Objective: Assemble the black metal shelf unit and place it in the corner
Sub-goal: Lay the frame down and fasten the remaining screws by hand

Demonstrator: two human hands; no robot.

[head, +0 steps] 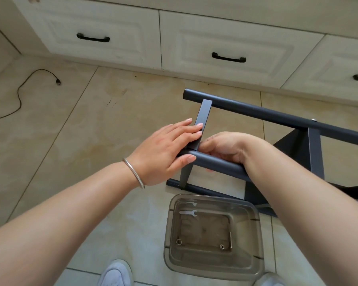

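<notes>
While flat on a beige tiled floor (91, 141), left hand (163, 149) outstretched over a black flat metal crossbar (203, 118), right hand (225, 149) clenched around a black round metal tube (219, 165).

shelf frame (277, 114): dark grey-black. drawers (225, 38): cream-white, black handles (228, 58). floor tiles (70, 120): beige, mottled. container (213, 236): smoky translucent grey. bracelet (133, 173): silver. shoes (116, 273): white. cable (19, 93): black.

The shelf frame (277, 114) runs off the right edge, so its far end is unseen. The right hand (225, 149) covers part of the near tube (215, 164), and its fingertips are hidden behind it. Small parts in the tub (254, 234) are too small to identify. Both shoes (116, 273) are cut by the bottom edge.
</notes>
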